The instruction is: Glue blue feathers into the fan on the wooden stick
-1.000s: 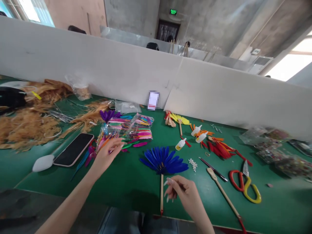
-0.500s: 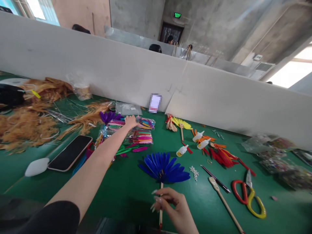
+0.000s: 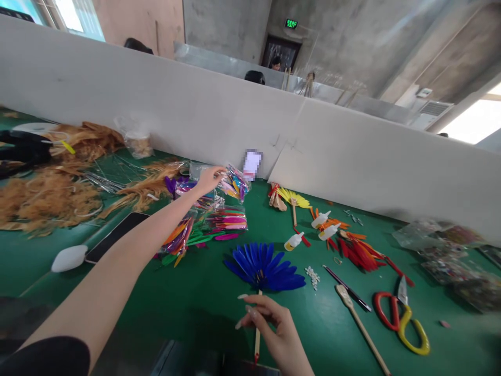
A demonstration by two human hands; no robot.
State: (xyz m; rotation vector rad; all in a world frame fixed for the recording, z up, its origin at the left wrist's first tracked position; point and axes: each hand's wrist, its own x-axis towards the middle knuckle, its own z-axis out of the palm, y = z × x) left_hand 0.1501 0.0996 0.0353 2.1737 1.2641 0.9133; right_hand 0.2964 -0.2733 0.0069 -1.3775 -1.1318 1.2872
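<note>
My left hand (image 3: 211,178) reaches across to the back of the table, its fingers closed on the edge of a clear plastic bag of coloured feathers (image 3: 236,184). The bag is tilted up over other feather packets (image 3: 229,218). A blue feather fan (image 3: 263,267) on a wooden stick lies before me. Over its stick is my right hand (image 3: 270,324), thumb and fingers curved and apart, not closed on it. Close to the fan are small white beads (image 3: 312,278) and a dark pen (image 3: 346,288).
Scissors (image 3: 403,313) and a wooden stick (image 3: 362,326) lie on the right. Glue bottles (image 3: 293,241), red feathers (image 3: 360,251) and a yellow fan (image 3: 293,199) are further back. Brown fibres (image 3: 47,201) and a phone (image 3: 113,237) are left. A white partition (image 3: 344,141) bounds the table.
My left hand has raised the feather bag and tilted it up towards the partition. The view has shifted slightly. My right hand stays over the fan's stick, its fingers a little wider apart.
</note>
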